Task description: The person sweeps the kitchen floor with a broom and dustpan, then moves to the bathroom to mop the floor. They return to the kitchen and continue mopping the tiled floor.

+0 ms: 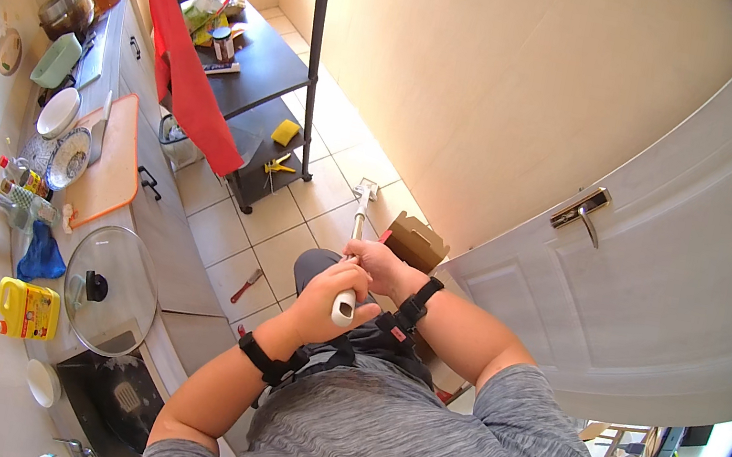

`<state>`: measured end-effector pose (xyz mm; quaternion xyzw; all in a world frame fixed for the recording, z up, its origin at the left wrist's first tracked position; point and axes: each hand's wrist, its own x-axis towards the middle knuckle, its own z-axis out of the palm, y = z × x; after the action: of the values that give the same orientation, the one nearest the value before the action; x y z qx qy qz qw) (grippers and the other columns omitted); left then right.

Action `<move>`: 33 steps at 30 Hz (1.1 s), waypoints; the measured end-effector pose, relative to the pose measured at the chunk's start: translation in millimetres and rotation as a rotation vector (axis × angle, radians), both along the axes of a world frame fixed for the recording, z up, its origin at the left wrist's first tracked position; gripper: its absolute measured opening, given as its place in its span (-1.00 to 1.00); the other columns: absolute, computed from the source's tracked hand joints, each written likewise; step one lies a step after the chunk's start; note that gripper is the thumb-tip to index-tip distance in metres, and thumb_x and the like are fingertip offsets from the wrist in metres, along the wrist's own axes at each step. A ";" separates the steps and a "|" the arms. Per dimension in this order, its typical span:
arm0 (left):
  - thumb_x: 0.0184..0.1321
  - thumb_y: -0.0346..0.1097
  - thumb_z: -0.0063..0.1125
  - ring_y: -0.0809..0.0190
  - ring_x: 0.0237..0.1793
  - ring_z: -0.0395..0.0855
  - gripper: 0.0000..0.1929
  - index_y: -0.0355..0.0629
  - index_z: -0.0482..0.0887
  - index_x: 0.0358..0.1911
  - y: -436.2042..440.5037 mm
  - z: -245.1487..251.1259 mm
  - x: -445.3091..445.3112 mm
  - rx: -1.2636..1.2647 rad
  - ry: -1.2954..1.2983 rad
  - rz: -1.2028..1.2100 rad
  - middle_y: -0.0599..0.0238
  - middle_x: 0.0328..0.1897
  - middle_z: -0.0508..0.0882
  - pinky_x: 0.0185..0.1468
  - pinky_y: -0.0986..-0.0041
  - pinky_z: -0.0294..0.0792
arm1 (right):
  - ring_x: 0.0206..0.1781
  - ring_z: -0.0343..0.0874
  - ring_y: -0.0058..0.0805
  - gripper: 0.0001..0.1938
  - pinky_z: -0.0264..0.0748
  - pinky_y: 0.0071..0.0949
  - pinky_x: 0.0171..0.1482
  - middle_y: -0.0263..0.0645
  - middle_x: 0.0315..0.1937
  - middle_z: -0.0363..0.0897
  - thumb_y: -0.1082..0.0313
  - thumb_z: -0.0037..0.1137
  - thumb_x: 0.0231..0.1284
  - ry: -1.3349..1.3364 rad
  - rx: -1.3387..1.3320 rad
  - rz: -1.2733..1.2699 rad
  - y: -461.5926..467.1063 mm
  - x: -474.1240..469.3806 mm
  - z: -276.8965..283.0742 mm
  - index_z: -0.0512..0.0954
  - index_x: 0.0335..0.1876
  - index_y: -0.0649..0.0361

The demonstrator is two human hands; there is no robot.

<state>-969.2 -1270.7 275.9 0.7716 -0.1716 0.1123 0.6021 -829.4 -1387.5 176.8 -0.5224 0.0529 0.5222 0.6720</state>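
Observation:
Both hands grip a long pole-handled tool [359, 221], which points away from me, its white end cap turned up toward my chest. My left hand [335, 289] is closed round the pole near that capped end. Just beyond it, my right hand [378, 267] holds the pole further along. The tool's small pale head [366, 188] is over the tiled floor near the wall; whether it touches the tiles I cannot tell. A brush or scraper with a red handle [246, 286] lies on the floor, left of the pole.
An open cardboard box [416, 240] stands by the wall, near the white door [627, 272]. Ahead is a black wheeled shelf [268, 78] with a red cloth [188, 75] hanging beside it. The counter at left bears a glass lid [111, 291], a cutting board [115, 165] and bowls.

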 end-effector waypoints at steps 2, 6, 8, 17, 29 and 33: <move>-0.03 -0.37 0.38 0.03 -0.06 0.54 -0.75 -0.13 0.47 -0.44 -3.5 -1.2 -0.9 0.097 0.081 -0.004 0.20 -0.32 0.55 0.02 0.28 0.36 | -0.64 0.28 -0.52 -0.83 0.19 -0.52 -0.55 -0.32 -0.65 0.35 0.35 0.06 0.13 0.031 -0.030 -0.006 -2.0 5.4 -11.0 0.41 -0.50 0.22; -0.04 -0.30 0.40 0.01 -0.12 0.55 -0.74 -0.13 0.49 -0.48 -4.9 -3.1 1.2 0.237 0.024 -0.038 0.20 -0.33 0.56 -0.04 0.27 0.39 | -0.63 0.29 -0.48 -0.82 0.23 -0.47 -0.53 -0.30 -0.68 0.33 0.32 0.05 0.16 -0.027 -0.120 -0.010 -2.3 9.7 -24.3 0.41 -0.48 0.23; -0.05 -0.30 0.39 0.02 -0.20 0.55 -0.75 -0.14 0.49 -0.50 -1.9 -4.9 4.0 0.272 0.038 -0.044 0.21 -0.36 0.56 -0.12 0.28 0.41 | -0.63 0.29 -0.48 -0.82 0.24 -0.46 -0.52 -0.31 -0.68 0.33 0.31 0.04 0.17 0.011 -0.113 -0.022 0.7 9.8 -27.7 0.42 -0.46 0.23; -0.11 -0.41 0.27 0.02 -0.35 0.55 -0.84 -0.17 0.50 -0.53 19.7 -15.0 22.9 0.311 -0.057 -0.135 0.21 -0.46 0.54 -0.27 0.30 0.43 | -0.59 0.31 -0.47 -0.84 0.24 -0.42 -0.50 -0.34 -0.65 0.33 0.31 -0.08 0.21 0.087 -0.090 0.105 24.0 26.9 -49.7 0.40 -0.43 0.22; -0.19 -0.48 0.21 -0.01 -0.38 0.52 -0.86 -0.19 0.49 -0.55 53.5 -34.8 144.7 0.379 -0.019 -0.293 0.18 -0.51 0.53 -0.30 0.27 0.40 | -0.52 0.37 -0.47 -0.84 0.33 -0.37 -0.41 -0.29 -0.59 0.39 0.32 -0.07 0.18 0.008 -0.173 -0.127 69.6 116.2 -96.6 0.41 -0.36 0.27; -0.18 -0.47 0.20 -0.04 -0.41 0.52 -0.87 -0.19 0.48 -0.57 73.8 -22.8 223.0 0.355 0.005 -0.361 0.17 -0.52 0.52 -0.32 0.26 0.39 | -0.51 0.38 -0.48 -0.83 0.34 -0.36 -0.42 -0.31 -0.54 0.42 0.29 -0.01 0.18 0.039 -0.020 -0.225 88.2 165.2 -103.8 0.44 -0.34 0.25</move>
<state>-746.2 -1197.0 253.1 0.8225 -0.3222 -0.0307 0.4678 -664.2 -1299.3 73.0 -0.5094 0.1294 0.4530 0.7201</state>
